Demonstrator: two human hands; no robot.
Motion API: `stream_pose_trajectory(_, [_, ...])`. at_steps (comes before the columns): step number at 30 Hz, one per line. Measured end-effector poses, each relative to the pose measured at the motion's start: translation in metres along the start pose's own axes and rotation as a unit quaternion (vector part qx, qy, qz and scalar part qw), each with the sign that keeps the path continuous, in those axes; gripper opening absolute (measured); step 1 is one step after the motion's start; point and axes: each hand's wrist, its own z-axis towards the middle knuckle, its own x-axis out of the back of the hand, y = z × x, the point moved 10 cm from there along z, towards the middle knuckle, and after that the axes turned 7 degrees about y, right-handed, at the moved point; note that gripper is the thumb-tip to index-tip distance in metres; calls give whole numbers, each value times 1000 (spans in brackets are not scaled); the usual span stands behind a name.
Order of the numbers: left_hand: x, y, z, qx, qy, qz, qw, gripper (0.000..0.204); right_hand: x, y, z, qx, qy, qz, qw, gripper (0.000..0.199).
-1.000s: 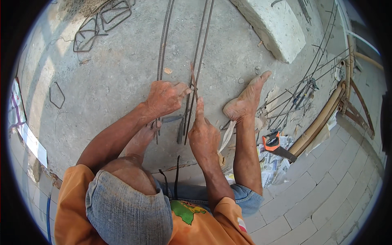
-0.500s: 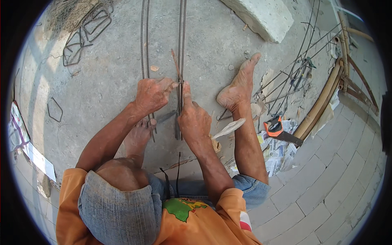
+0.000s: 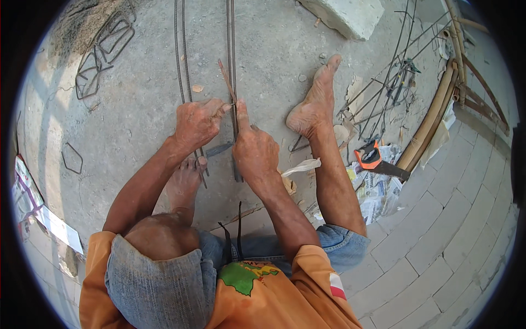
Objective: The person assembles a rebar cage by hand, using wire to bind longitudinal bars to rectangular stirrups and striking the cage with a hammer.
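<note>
Two long ribbed steel bars (image 3: 230, 49) run side by side down the middle, and a rusty rod (image 3: 225, 75) slants across them. At that crossing, my left hand (image 3: 197, 125) is closed, its thumb and fingertips pinching what looks like a thin wire (image 3: 232, 104), mostly hidden. From the other side my right hand (image 3: 256, 152) closes on the same bars; its index finger lies along them and the curled fingers are partly hidden. A second pair of ribbed steel bars (image 3: 181, 55) passes under my left hand.
Bent steel stirrups (image 3: 104, 46) lie far left, and a single bent one (image 3: 72, 158) nearer. A concrete block (image 3: 348, 16) sits at the back. Loose rods (image 3: 386, 88), an orange-handled saw (image 3: 378, 162) on newspaper and bamboo poles (image 3: 430, 120) are on the right.
The ground and bars have shifted slightly up and left in view. Both hands stay at the crossing, with little change in their grip.
</note>
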Motion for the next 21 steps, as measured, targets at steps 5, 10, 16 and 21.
stream_pose_trajectory(5, [4,-5,2,-26,19,23,999,15,-8,11,-33,-39,-38,28,998,73])
stream_pose_trajectory(10, [-10,-10,-1,16,-30,18,999,19,1,-3,6,12,12,0,1000,73])
stream_pose_trajectory(16, [-2,8,1,-40,13,10,999,15,0,5,-1,-4,-1,16,1000,72])
stream_pose_trajectory(21, [-3,-5,-1,-4,6,0,1000,21,3,-2,-5,42,37,3,998,71])
